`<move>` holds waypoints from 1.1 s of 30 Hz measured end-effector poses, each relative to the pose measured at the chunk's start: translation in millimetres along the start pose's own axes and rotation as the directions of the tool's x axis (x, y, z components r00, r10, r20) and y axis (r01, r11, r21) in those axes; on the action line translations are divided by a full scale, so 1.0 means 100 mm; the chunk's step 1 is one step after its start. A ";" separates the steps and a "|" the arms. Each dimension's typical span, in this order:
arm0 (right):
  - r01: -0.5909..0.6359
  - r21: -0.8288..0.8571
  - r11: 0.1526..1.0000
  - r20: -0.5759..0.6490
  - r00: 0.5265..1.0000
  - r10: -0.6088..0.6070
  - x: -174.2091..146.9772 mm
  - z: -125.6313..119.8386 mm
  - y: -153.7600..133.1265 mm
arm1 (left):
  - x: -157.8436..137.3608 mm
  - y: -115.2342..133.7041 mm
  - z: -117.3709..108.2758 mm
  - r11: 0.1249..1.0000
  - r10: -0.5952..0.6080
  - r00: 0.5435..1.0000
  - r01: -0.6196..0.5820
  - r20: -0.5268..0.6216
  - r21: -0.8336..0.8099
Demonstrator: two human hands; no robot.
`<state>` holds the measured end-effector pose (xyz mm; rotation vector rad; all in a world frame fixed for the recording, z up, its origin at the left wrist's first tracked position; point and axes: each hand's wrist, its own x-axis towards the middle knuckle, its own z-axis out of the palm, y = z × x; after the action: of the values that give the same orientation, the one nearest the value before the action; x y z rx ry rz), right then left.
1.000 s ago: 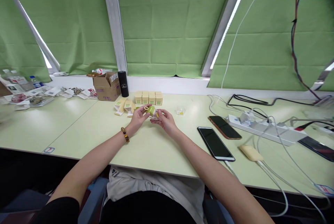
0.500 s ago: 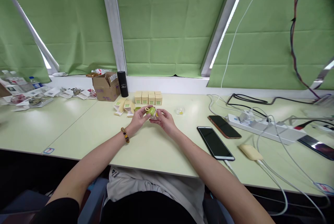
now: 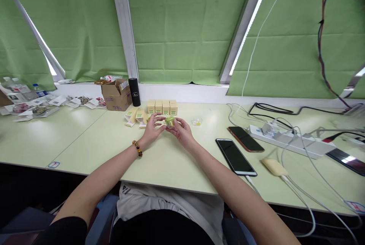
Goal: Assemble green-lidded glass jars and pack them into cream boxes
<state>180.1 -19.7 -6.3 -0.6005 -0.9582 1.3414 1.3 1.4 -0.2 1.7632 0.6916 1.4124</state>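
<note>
Between my hands, above the table, is a small clear plastic case (image 3: 170, 122) with a green piece in it; its exact kind is too small to tell. My right hand (image 3: 183, 134) pinches the case from the right. On the left side, my left hand (image 3: 151, 131) has thumb and fingers apart, with the thumb tip close to the case; whether it touches is unclear. Behind the hands stand several small cream boxes (image 3: 159, 107) in a row. Two opened cream boxes (image 3: 136, 117) lie beside my left hand. A clear plastic piece (image 3: 197, 121) with something yellow rests to the right.
A cardboard box (image 3: 116, 96) and a black cylinder (image 3: 134, 92) stand at the back left. Packaged items (image 3: 40, 110) lie far left. To the right are phones (image 3: 236, 156), a white power strip (image 3: 288, 140), a cream charger-like block (image 3: 274, 166) and loose cables.
The green piece, held in my left fingers beside the clear case before, now sits in the case. My left fingers have spread away from it; my right hand keeps its hold.
</note>
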 end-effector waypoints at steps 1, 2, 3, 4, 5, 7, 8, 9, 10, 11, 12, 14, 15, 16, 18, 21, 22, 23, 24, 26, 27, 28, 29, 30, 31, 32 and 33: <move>-0.005 0.002 1.000 0.003 1.000 0.005 0.00 0.00 0.00 | -0.01 0.00 0.02 1.000 -0.002 1.000 0.002 0.008 0.016; -0.010 0.002 1.000 0.005 1.000 0.010 -0.01 0.00 0.00 | -0.02 0.00 0.04 1.000 -0.008 1.000 0.008 0.015 0.022; -0.013 0.001 1.000 0.004 1.000 0.013 -0.01 0.00 0.00 | -0.03 0.00 0.06 1.000 -0.017 1.000 0.016 0.021 0.020; -0.014 -0.002 1.000 0.001 1.000 0.014 -0.01 0.01 0.01 | -0.04 0.00 0.07 1.000 -0.027 0.999 0.026 0.027 0.014; -0.014 -0.005 1.000 -0.003 1.000 0.014 -0.02 0.01 0.01 | -0.05 0.00 0.09 0.999 -0.037 0.999 0.037 0.031 0.005; -0.012 -0.012 1.000 -0.006 1.000 0.012 -0.03 0.03 0.02 | -0.05 0.00 0.11 0.999 -0.042 0.999 0.042 0.026 -0.010; -0.013 -0.015 1.000 -0.003 1.000 0.013 -0.04 0.03 0.02 | -0.05 -0.01 0.12 0.999 -0.034 0.999 0.034 0.022 -0.014; -0.013 -0.018 1.000 0.006 1.000 0.013 -0.05 0.04 0.02 | -0.04 -0.01 0.12 1.000 -0.022 1.000 0.023 0.017 -0.018; -0.012 -0.017 1.000 0.020 1.000 0.012 -0.05 0.05 0.01 | -0.03 -0.01 0.12 1.000 -0.011 1.000 0.011 0.016 -0.025; -0.008 -0.014 1.000 0.039 0.999 0.009 -0.06 0.05 0.00 | -0.03 -0.02 0.11 0.999 -0.001 1.000 0.002 0.016 -0.037; -0.001 -0.010 1.000 0.061 0.998 0.002 -0.07 0.05 -0.01 | -0.02 -0.02 0.10 0.999 0.006 1.000 -0.005 0.018 -0.054; 0.018 -0.004 1.000 0.106 0.994 -0.017 -0.07 0.05 -0.04 | 0.00 -0.02 0.09 0.995 0.010 1.000 -0.007 0.025 -0.096; 0.029 -0.006 1.000 0.124 0.992 -0.028 -0.08 0.05 -0.05 | 0.01 -0.01 0.08 0.993 0.010 0.999 -0.006 0.030 -0.115; 0.042 -0.013 0.999 0.137 0.990 -0.040 -0.08 0.05 -0.06 | 0.01 -0.01 0.08 0.991 0.010 0.999 -0.005 0.036 -0.131; 0.069 -0.041 0.997 0.155 0.986 -0.061 -0.08 0.04 -0.07 | 0.02 0.00 0.07 0.989 0.014 0.999 -0.007 0.046 -0.148; 0.104 -0.110 0.988 0.176 0.981 -0.084 -0.08 0.04 -0.05 | 0.01 0.01 0.07 0.989 0.024 0.999 -0.018 0.046 -0.145; 0.114 -0.132 0.985 0.183 0.979 -0.089 -0.08 0.04 -0.05 | 0.01 0.01 0.07 0.990 0.027 0.999 -0.021 0.042 -0.136; 0.123 -0.150 0.981 0.188 0.978 -0.094 -0.08 0.03 -0.04 | 0.01 0.02 0.07 0.992 0.029 0.999 -0.025 0.037 -0.126; 0.129 -0.163 0.978 0.193 0.976 -0.097 -0.09 0.03 -0.04 | 0.01 0.02 0.07 0.993 0.032 0.999 -0.028 0.032 -0.115; 0.139 -0.176 0.975 0.200 0.974 -0.102 -0.09 0.03 -0.03 | 0.01 0.03 0.08 0.995 0.037 0.999 -0.034 0.028 -0.099; 0.144 -0.180 0.973 0.202 0.974 -0.106 -0.09 0.03 -0.03 | 0.01 0.03 0.08 0.995 0.039 0.999 -0.036 0.029 -0.094; 0.150 -0.183 0.972 0.202 0.973 -0.112 -0.09 0.03 -0.03 | 0.01 0.03 0.07 0.995 0.040 0.999 -0.038 0.031 -0.091; 0.158 -0.185 0.970 0.201 0.972 -0.120 -0.09 0.03 -0.04 | 0.01 0.03 0.07 0.995 0.042 0.999 -0.039 0.031 -0.088; 0.167 -0.186 0.968 0.200 0.971 -0.129 -0.09 0.03 -0.04 | 0.02 0.04 0.07 0.996 0.044 0.999 -0.041 0.032 -0.085; 0.176 -0.186 0.967 0.198 0.970 -0.138 -0.09 0.04 -0.05 | 0.02 0.03 0.07 0.996 0.046 0.998 -0.043 0.030 -0.082; 0.183 -0.185 0.966 0.197 0.970 -0.146 -0.09 0.04 -0.05 | 0.02 0.03 0.07 0.996 0.047 0.998 -0.045 0.028 -0.079; 0.187 -0.184 0.965 0.196 0.969 -0.151 -0.09 0.04 -0.06 | 0.02 0.03 0.06 0.996 0.047 0.999 -0.045 0.026 -0.076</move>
<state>179.8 -29.9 -1.4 -0.5421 -1.2765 1.1671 8.0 0.0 2.9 1.7463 0.5788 1.4243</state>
